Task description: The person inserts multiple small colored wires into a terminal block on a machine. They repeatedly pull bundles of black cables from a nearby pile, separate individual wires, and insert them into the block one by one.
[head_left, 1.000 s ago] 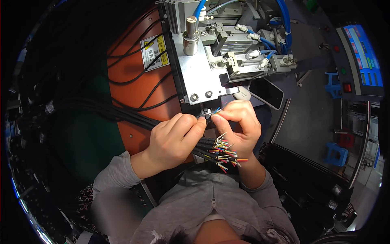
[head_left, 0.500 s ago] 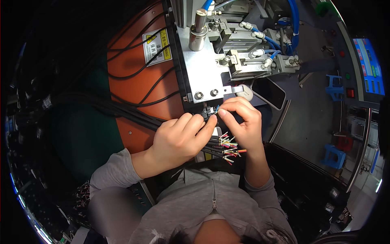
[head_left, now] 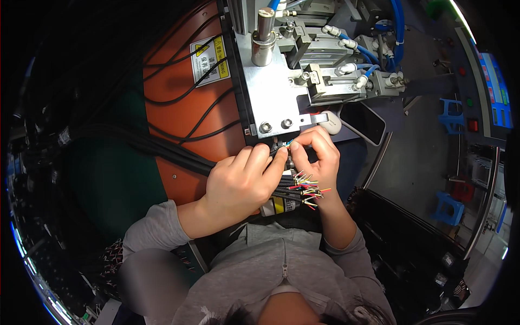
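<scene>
My left hand (head_left: 241,176) is closed around a black cable, its thumb and forefinger at the cable's end below the machine's metal plate (head_left: 271,97). Opposite it, my right hand (head_left: 318,154) pinches thin coloured wires (head_left: 288,144) that fan out of that end; blue and orange ones show. The fingertips of both hands nearly meet there. Beneath my left hand lies a bundle of black cables (head_left: 184,157), whose stripped ends (head_left: 306,189) spread red, yellow and white wires beside my right wrist. My fingers hide part of the small fixture under the plate.
Pneumatic cylinders (head_left: 330,86) with blue air hoses (head_left: 398,32) fill the back of the machine. A phone (head_left: 365,123) and a white rounded case (head_left: 329,123) lie right of the plate. Black cables cross the orange panel (head_left: 189,116) at left. Blue stools (head_left: 448,208) stand on the floor at right.
My right hand has shifted slightly left and down, still pinching the wires. The loose wire ends beside its wrist have moved a little. My left hand stays nearly in place.
</scene>
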`<state>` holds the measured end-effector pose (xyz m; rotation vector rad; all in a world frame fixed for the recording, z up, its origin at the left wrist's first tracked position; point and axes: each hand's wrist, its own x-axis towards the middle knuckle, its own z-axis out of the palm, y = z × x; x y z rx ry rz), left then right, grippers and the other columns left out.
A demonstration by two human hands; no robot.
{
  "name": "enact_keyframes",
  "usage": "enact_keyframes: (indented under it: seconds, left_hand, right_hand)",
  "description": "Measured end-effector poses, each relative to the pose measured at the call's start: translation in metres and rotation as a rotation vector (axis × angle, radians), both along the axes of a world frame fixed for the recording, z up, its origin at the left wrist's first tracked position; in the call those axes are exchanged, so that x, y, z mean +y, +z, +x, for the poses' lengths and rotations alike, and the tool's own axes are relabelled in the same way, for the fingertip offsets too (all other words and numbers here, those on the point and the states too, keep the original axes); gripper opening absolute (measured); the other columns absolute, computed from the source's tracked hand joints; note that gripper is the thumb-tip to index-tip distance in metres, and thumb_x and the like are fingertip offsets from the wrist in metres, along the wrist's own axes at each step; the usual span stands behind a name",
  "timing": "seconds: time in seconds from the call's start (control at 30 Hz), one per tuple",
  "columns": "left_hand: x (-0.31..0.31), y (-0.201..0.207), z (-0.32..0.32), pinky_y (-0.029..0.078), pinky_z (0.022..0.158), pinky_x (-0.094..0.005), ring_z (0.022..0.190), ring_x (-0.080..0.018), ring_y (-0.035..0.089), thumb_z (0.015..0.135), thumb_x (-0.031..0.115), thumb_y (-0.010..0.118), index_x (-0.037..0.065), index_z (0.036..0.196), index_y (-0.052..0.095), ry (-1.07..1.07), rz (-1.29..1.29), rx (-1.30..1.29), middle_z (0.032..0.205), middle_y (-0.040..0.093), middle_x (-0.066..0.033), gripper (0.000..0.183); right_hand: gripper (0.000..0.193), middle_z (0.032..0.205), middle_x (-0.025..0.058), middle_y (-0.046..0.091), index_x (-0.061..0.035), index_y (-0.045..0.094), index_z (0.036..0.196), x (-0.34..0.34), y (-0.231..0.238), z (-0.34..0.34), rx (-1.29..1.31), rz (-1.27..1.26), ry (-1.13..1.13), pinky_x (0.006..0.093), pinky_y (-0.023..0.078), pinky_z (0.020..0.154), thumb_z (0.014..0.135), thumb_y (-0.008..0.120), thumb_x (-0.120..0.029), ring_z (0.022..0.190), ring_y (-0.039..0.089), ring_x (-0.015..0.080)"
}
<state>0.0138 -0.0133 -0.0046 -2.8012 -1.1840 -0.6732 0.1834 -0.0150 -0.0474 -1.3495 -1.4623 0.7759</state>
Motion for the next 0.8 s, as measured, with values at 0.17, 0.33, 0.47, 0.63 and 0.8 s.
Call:
enact_keyframes:
  seconds: [0.17,0.33,0.47,0.63,0.8]
  left_hand:
    - [0.006,-0.008,-0.004,0.037,0.044,-0.0228,0.058,-0.0105,0.05,0.071,0.009,0.064,0.004,0.094,0.068,-0.036,0.061,-0.105,0.069,0.045,0.0002,0.024]
    - [0.011,-0.004,-0.005,0.04,0.047,-0.0255,0.058,-0.0124,0.053,0.067,0.009,0.065,0.006,0.094,0.069,-0.03,0.029,-0.121,0.073,0.054,-0.0006,0.027]
    - [0.01,-0.003,-0.002,0.04,0.048,-0.0251,0.059,-0.0116,0.053,0.068,0.009,0.066,0.007,0.092,0.069,0.01,0.014,-0.138,0.072,0.054,0.0017,0.024]
    - [-0.006,0.008,-0.004,0.041,0.05,-0.0243,0.06,-0.0103,0.055,0.072,0.008,0.067,0.006,0.092,0.069,0.107,-0.022,0.066,0.072,0.054,0.0013,0.021]
    - [-0.006,0.004,-0.006,0.039,0.05,-0.0252,0.059,-0.0112,0.053,0.073,0.011,0.067,0.003,0.09,0.067,0.109,0.003,0.064,0.069,0.049,0.0001,0.019]
  right_hand:
    - [0.008,0.072,0.0026,0.055,0.0008,0.056,0.074,-0.002,-0.007,0.0,0.492,-0.446,0.029,0.0233,0.039,0.063,0.08,0.057,-0.004,0.068,0.049,0.009]
    - [0.009,0.072,0.0027,0.056,0.001,0.055,0.079,-0.003,-0.023,0.004,0.432,-0.393,0.068,0.0236,0.041,0.061,0.084,0.054,-0.007,0.066,0.05,0.0083]
    - [0.015,0.071,0.0071,0.054,0.0014,0.056,0.082,-0.001,-0.003,-0.013,0.146,-0.064,-0.078,0.0252,0.042,0.062,0.085,0.063,-0.012,0.067,0.051,0.0098]
    - [0.011,0.077,0.0044,0.059,0.0007,0.058,0.084,-0.004,-0.008,0.0,0.363,-0.3,0.016,0.0246,0.044,0.064,0.087,0.063,-0.009,0.071,0.053,0.0071]
    - [0.018,0.08,0.007,0.064,-0.0012,0.068,0.086,0.0,0.001,0.015,0.133,0.217,0.212,0.028,0.047,0.07,0.07,0.07,0.007,0.074,0.06,0.0191]
